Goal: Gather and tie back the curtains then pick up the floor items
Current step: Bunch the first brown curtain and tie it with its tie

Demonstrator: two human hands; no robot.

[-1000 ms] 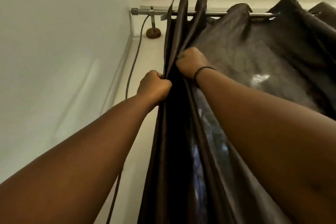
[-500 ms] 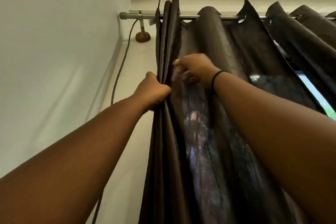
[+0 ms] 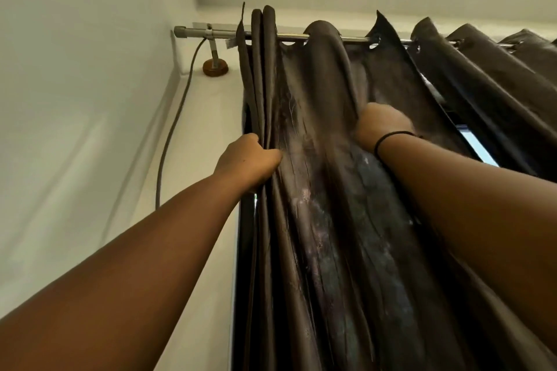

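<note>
While left hand (image 3: 247, 159) grips gathered curtain (image 3: 316, 220) folds, right hand (image 3: 382, 126) blurred beside

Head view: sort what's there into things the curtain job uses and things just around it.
In use:
- curtain, dark, part bunched at the left
- rod it hangs on
- left hand, gripping the bunched folds
- right hand, blurred, on a fold farther right

Just around:
- cable down the wall
- rod bracket
- wristband
- window, a sliver showing

Dim, soft room light; daylight glows at the window gap (image 3: 474, 144); right hand (image 3: 382, 126) motion-blurred.
</note>
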